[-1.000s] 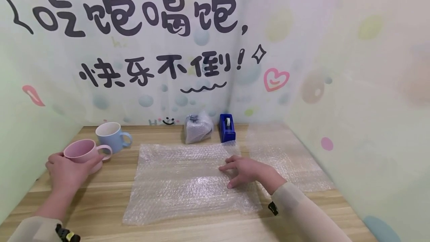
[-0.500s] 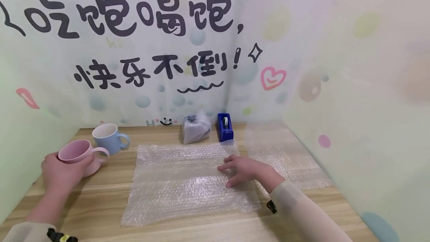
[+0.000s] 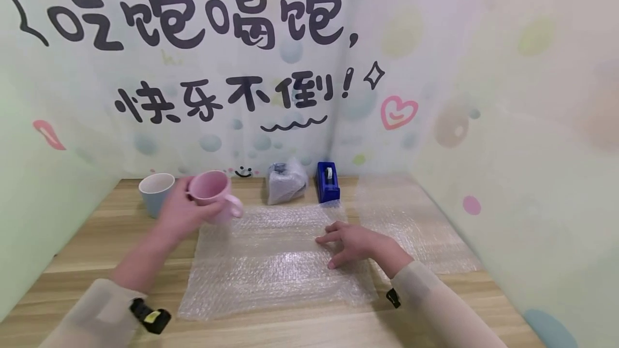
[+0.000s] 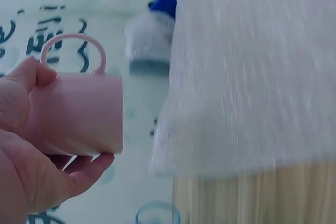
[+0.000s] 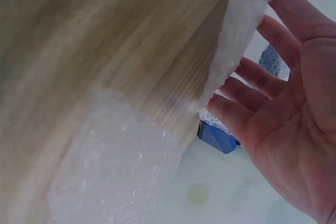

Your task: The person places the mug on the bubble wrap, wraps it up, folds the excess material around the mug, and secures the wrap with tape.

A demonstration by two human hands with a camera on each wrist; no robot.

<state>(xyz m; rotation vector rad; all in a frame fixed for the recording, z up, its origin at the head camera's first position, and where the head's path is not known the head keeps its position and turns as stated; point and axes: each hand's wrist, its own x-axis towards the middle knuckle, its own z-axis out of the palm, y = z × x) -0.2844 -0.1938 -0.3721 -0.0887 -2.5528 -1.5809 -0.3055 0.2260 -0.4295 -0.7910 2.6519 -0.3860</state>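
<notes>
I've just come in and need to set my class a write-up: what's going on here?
A person's left grip holds a pink mug, unwrapped, by the far left corner of a flat bubble-wrap sheet. The right grip touches the sheet's right side. A blue mug stands to the left; a wrapped bundle and blue tape dispenser sit at the back.

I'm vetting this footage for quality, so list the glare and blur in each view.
Head view: bright glare on the bubble wrap, pink mug smeared; left wrist view: bubble wrap streaked by blur, left fingers clearer; right wrist view: tabletop soft, dark toward the upper left.
</notes>
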